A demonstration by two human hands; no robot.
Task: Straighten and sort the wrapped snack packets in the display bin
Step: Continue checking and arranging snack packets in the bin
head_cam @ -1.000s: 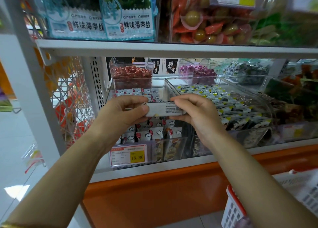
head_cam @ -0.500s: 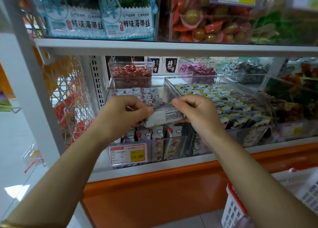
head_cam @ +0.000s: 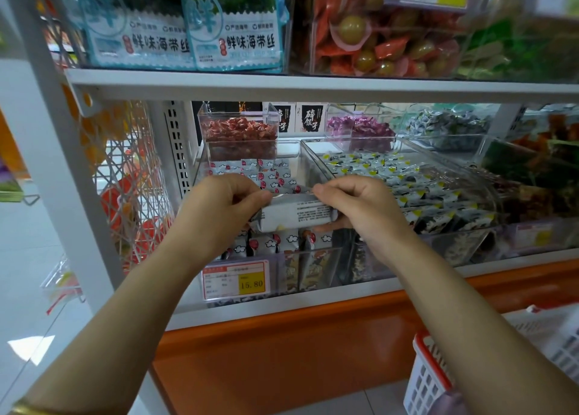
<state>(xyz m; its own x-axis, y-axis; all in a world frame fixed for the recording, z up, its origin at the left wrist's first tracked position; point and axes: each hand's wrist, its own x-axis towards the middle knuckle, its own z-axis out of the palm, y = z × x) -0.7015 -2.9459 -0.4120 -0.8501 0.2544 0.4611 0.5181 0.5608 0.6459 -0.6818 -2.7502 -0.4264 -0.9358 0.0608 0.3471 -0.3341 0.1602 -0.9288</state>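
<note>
A white wrapped snack packet (head_cam: 296,213) with small grey print lies crosswise above the clear display bin (head_cam: 308,265) on the middle shelf. My left hand (head_cam: 219,209) pinches its left end and my right hand (head_cam: 360,207) grips its right end, thumb underneath. Below and behind the packet, several white packets with red and cloud print (head_cam: 269,176) fill the bin, some standing upright at the front. Part of the bin's contents is hidden behind my hands.
A yellow price tag (head_cam: 236,279) hangs on the bin's front. To the right stands a second clear bin (head_cam: 463,236) of yellow-marked packets. A shelf edge (head_cam: 313,87) runs overhead. A red-and-white basket (head_cam: 438,380) stands at lower right.
Both hands have lowered the white packet slightly toward the bin's front and turned its printed side more toward me. The grip on both ends is unchanged.
</note>
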